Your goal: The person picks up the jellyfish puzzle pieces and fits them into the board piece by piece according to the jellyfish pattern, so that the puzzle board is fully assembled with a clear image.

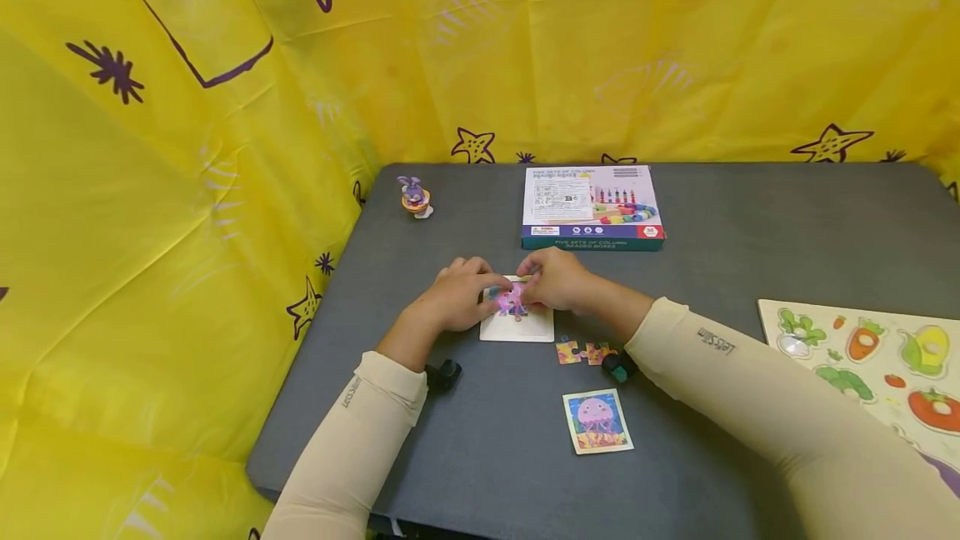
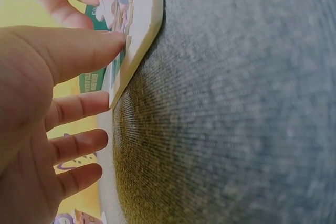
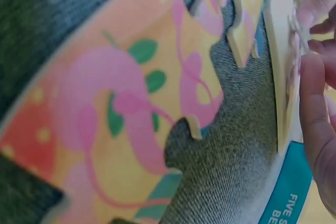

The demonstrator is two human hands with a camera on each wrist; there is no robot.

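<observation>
A pale wooden puzzle board [image 1: 517,330] lies on the table between the two hands, with pink jellyfish puzzle pieces [image 1: 511,302] set in its upper part. My left hand [image 1: 456,292] is at the board's left side. Its thumb [image 2: 100,48] presses on the pieces, while the other fingers stretch out past the edge. From the right, my right hand [image 1: 557,280] pinches a puzzle piece [image 2: 106,13], tilted over the board and partly hidden by the fingers. Two loose pieces, a left one [image 1: 567,352] and a right one [image 3: 121,98], lie just below the board's right corner.
Nearer the front lies a jellyfish picture card [image 1: 597,422]. Behind the board sits a flat bead-set box [image 1: 592,208], with a small purple rabbit figure [image 1: 413,196] at the back left. A vegetable puzzle board [image 1: 877,373] lies by the right forearm. Yellow cloth [image 1: 450,48] hangs behind.
</observation>
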